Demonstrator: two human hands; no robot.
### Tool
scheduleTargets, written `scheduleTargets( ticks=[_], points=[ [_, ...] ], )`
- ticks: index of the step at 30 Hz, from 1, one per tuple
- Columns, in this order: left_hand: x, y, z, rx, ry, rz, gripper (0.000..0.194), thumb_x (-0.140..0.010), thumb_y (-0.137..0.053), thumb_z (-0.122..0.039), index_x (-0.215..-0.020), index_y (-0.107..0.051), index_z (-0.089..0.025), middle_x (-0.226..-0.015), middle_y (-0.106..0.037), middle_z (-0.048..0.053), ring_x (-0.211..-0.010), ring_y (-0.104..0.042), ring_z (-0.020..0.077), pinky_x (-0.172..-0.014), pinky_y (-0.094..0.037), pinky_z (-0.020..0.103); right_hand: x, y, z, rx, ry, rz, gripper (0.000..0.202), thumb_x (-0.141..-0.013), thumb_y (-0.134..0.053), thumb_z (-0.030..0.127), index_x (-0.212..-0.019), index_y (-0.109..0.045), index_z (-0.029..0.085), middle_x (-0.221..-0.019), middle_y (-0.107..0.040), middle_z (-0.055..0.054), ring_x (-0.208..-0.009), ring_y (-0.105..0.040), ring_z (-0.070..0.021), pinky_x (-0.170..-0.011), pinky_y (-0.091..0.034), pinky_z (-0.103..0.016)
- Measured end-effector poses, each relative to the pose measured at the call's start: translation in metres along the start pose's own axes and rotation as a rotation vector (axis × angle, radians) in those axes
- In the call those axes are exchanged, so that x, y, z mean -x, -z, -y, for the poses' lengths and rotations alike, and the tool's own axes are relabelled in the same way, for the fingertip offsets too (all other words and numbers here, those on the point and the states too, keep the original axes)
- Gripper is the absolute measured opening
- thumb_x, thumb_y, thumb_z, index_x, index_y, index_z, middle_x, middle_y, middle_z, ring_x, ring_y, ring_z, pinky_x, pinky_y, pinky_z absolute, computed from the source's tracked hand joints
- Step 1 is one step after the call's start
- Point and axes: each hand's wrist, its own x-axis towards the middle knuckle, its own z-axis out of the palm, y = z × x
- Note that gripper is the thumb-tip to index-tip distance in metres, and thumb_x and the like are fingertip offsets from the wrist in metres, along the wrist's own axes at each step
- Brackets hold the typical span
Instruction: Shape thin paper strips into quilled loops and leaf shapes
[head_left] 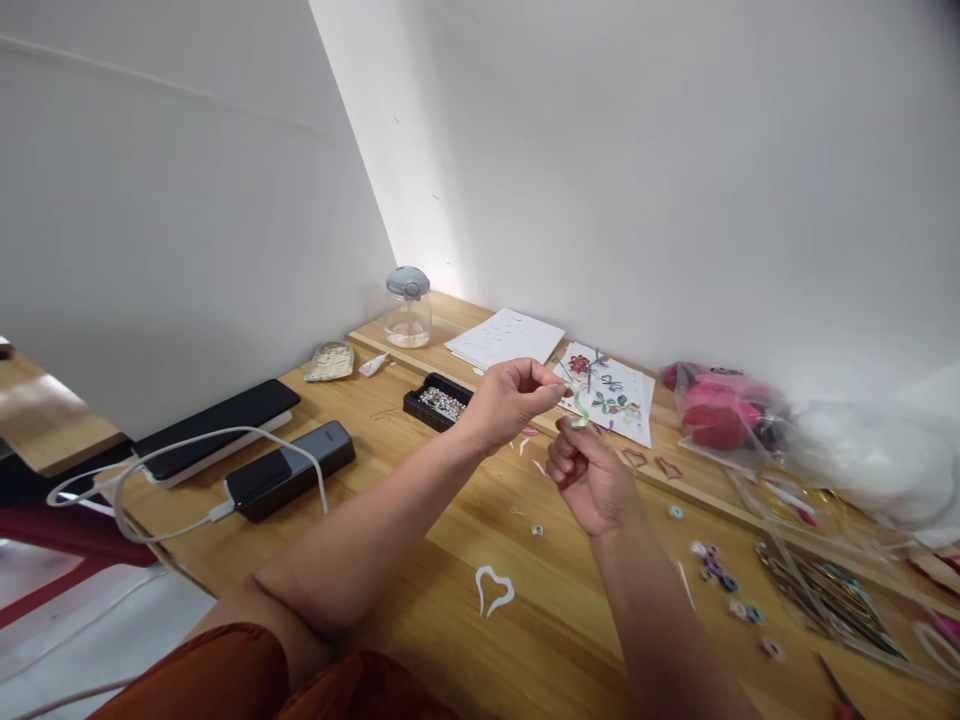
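The left hand (519,398) reaches across with thumb and forefinger pinched together at the upper end of a thin green strip (580,404). The right hand (594,480) sits just below, its fingers curled in and its thumb and forefinger closed at the strip's lower end. So the strip hangs curved between the two hands, above the counter (420,500); whether a thread or wire runs with it is too small to tell.

For work this fine, I would keep both pinches light and right at the ends, so the curve is guided without a crease. Let one hand stay as the anchor while the other makes small turns, and rest the forearms for steadiness.

Beyond the hands lies a sheet of coloured flower shapes (637,400), partly behind the strip, so lowering the hands there could brush the pieces. A black tray (421,411) of beads is just past the left wrist. Below, nearer the body, lies a white heart outline (481,590), with a small spool (538,531) above it. Further right are more spools (729,583), well clear of the fingers.
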Motion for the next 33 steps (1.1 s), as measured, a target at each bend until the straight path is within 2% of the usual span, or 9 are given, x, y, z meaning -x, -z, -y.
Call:
scheduleTargets(
  ticks=[5, 8, 12, 15, 18, 21, 25, 29, 33],
  points=[
    [-0.003, 0.002, 0.001, -0.15, -0.091, -0.142, 0.012, -0.076, -0.069, -0.024, -0.076, -0.063, -0.014, -0.075, -0.066, 0.003, -0.065, -0.055, 0.0077, -0.06, -0.048, 0.021, 0.008, -0.009, -0.002, 0.012, 0.007, 0.019, 0.026, -0.068, -0.079, 0.032, -0.068, -0.057, 0.018, -0.051, -0.033, 0.009, -0.044, -0.024, -0.0056, -0.041, -0.022, -0.02],
    [-0.002, 0.004, -0.002, -0.303, -0.087, -0.138, 0.011, -0.075, -0.067, -0.024, -0.076, -0.065, -0.014, -0.075, -0.067, 0.004, -0.064, -0.055, 0.0086, -0.056, -0.047, 0.021, 0.013, -0.01, 0.005, 0.178, 0.188, -0.049, 0.023, -0.069, -0.08, 0.033, -0.072, -0.062, 0.018, -0.05, -0.037, 0.008, -0.044, -0.026, -0.0054, -0.042, -0.021, -0.021],
    [0.002, 0.003, -0.005, -0.42, -0.045, 0.013, 0.01, -0.073, -0.067, -0.023, -0.074, -0.065, -0.013, -0.073, -0.068, 0.004, -0.064, -0.058, 0.0098, -0.058, -0.045, 0.022, 0.018, -0.002, 0.019, 0.454, 0.501, -0.173, 0.02, -0.072, -0.08, 0.033, -0.076, -0.067, 0.018, -0.049, -0.039, 0.007, -0.046, -0.031, -0.0064, -0.044, -0.02, -0.023],
    [0.005, 0.0, -0.008, -0.423, 0.033, 0.166, 0.01, -0.072, -0.068, -0.022, -0.072, -0.064, -0.013, -0.07, -0.067, 0.003, -0.061, -0.056, 0.0088, -0.056, -0.042, 0.021, 0.016, 0.006, 0.028, 0.573, 0.601, -0.252, 0.02, -0.073, -0.079, 0.034, -0.078, -0.069, 0.018, -0.047, -0.035, 0.008, -0.046, -0.029, -0.0064, -0.045, -0.02, -0.024],
    [0.008, -0.002, -0.01, -0.372, 0.112, 0.295, 0.009, -0.072, -0.069, -0.02, -0.074, -0.066, -0.012, -0.072, -0.067, 0.004, -0.064, -0.057, 0.0087, -0.06, -0.043, 0.022, 0.01, 0.014, 0.032, 0.599, 0.631, -0.3, 0.019, -0.073, -0.078, 0.034, -0.078, -0.069, 0.018, -0.046, -0.034, 0.009, -0.045, -0.028, -0.0062, -0.045, -0.022, -0.024],
    [0.01, -0.003, -0.012, -0.268, 0.165, 0.368, 0.009, -0.073, -0.069, -0.02, -0.076, -0.066, -0.012, -0.074, -0.068, 0.003, -0.067, -0.059, 0.0081, -0.064, -0.045, 0.022, 0.004, 0.019, 0.029, 0.574, 0.611, -0.299, 0.02, -0.073, -0.078, 0.035, -0.077, -0.069, 0.018, -0.046, -0.036, 0.008, -0.045, -0.03, -0.0067, -0.045, -0.023, -0.024],
    [0.009, -0.002, -0.013, -0.137, 0.197, 0.38, 0.012, -0.072, -0.073, -0.021, -0.075, -0.066, -0.012, -0.074, -0.068, 0.003, -0.069, -0.06, 0.0082, -0.069, -0.047, 0.023, -0.004, 0.019, 0.022, 0.486, 0.543, -0.267, 0.021, -0.07, -0.079, 0.036, -0.077, -0.069, 0.018, -0.049, -0.043, 0.007, -0.046, -0.035, -0.0068, -0.046, -0.027, -0.022],
    [0.006, -0.001, -0.009, -0.032, 0.159, 0.266, 0.019, -0.071, -0.076, -0.027, -0.074, -0.064, -0.012, -0.074, -0.067, 0.003, -0.068, -0.06, 0.0086, -0.068, -0.048, 0.024, -0.007, 0.015, 0.013, 0.258, 0.309, -0.189, 0.029, -0.061, -0.084, 0.036, -0.075, -0.066, 0.018, -0.056, -0.052, 0.005, -0.046, -0.036, -0.0055, -0.043, -0.028, -0.021],
    [0.002, 0.001, -0.002, -0.032, 0.089, 0.086, 0.022, -0.072, -0.075, -0.032, -0.078, -0.064, -0.013, -0.075, -0.065, 0.002, -0.065, -0.057, 0.0078, -0.062, -0.047, 0.022, -0.005, 0.007, 0.005, 0.018, 0.082, -0.083, 0.031, -0.056, -0.085, 0.03, -0.072, -0.061, 0.019, -0.05, -0.038, 0.009, -0.043, -0.03, -0.0046, -0.041, -0.027, -0.018]
  ],
)
